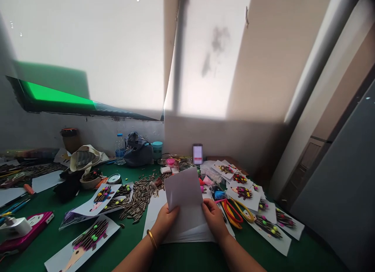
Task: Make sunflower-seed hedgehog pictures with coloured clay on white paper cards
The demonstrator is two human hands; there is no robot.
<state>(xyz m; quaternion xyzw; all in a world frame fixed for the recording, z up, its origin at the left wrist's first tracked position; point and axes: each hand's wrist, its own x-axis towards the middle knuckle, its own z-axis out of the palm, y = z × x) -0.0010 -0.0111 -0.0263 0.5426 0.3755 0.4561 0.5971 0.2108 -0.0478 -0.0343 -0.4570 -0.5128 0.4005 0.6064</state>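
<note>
Centrally, the left hand [168, 217] and right hand [215, 217] grip a white sheet [186, 194], thumbs in front, tilted up above loose paper [150, 219]. Its visible face is bare, so decorating seems still undone. Around lie seed-covered hedgehog cards [268, 227], apparently finished, and spare seeds [137, 200]. Farthest, a phone [197, 154] stands upright.

A sheet [183, 196] of smooth, matt white paper. The tabletop [129, 237] has a dull, even green surface. Loose seeds [142, 194] have dry, striped husks, and the paper card [89, 235] looks rough where dark pieces cover it. The bracelet [151, 239] is shiny, gold-coloured metal. The bottle [119, 152] is clear plastic; the magenta case [35, 228], glossy plastic. The wall [181, 133] looks mostly matt.
</note>
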